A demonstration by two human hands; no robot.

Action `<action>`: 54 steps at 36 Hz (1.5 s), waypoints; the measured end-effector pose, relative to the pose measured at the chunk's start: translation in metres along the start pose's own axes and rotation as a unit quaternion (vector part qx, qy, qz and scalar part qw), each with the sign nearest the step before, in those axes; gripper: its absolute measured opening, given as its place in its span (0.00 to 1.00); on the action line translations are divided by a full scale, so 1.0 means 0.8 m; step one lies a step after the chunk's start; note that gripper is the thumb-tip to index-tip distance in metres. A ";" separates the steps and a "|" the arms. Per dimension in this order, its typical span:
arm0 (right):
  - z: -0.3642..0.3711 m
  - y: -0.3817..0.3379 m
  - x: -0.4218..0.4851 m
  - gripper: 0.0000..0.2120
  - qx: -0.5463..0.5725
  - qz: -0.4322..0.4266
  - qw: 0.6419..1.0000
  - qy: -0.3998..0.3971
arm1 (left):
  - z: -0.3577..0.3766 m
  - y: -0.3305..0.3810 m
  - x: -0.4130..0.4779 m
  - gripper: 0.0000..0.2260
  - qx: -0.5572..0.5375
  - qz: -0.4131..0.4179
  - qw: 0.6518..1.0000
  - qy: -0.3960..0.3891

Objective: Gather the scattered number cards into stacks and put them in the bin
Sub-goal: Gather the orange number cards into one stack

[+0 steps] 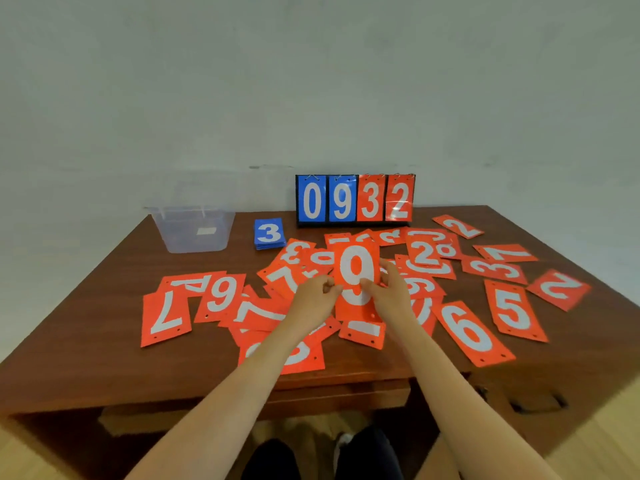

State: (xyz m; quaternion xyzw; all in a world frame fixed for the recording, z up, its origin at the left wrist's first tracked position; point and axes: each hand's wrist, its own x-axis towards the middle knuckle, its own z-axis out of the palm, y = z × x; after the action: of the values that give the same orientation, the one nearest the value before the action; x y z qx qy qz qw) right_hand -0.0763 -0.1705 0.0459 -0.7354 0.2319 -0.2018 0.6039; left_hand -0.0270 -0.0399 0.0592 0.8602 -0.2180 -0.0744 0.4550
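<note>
Several red number cards lie scattered over the brown table [86, 341]. Both hands hold one red card showing 9 [355, 268] above the pile's middle. My left hand [317, 297] pinches its left edge and my right hand [389, 289] grips its right edge. A neat stack of blue cards topped by a 3 [269, 233] sits at the back. The clear plastic bin [194, 228] stands at the back left, apart from both hands.
A flip scoreboard reading 0932 [355, 199] stands against the wall behind the cards. Loose red cards such as a 7 [166, 311], a 6 [471, 330], a 5 [512, 310] and a 2 [559, 287] spread left and right. A drawer handle [536, 405] shows at the table's right front.
</note>
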 end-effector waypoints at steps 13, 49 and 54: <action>-0.112 0.051 -0.012 0.24 -0.024 0.111 0.982 0.152 | 0.100 0.004 -0.006 0.34 0.260 0.051 0.940 -0.214; -0.122 0.063 -0.056 0.20 -0.085 -0.133 0.972 0.175 | 0.026 0.011 -0.048 0.14 0.157 0.275 0.946 -0.070; -0.137 0.051 -0.058 0.10 -0.104 -0.148 0.973 0.143 | 0.017 0.061 -0.027 0.14 0.058 0.247 0.965 -0.072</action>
State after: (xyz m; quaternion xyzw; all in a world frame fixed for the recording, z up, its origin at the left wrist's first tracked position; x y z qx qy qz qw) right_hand -0.1815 -0.2371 0.0262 -0.7841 0.2238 -0.3666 0.4480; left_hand -0.0657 -0.0641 0.0895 0.7971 -0.4597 -0.0082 0.3915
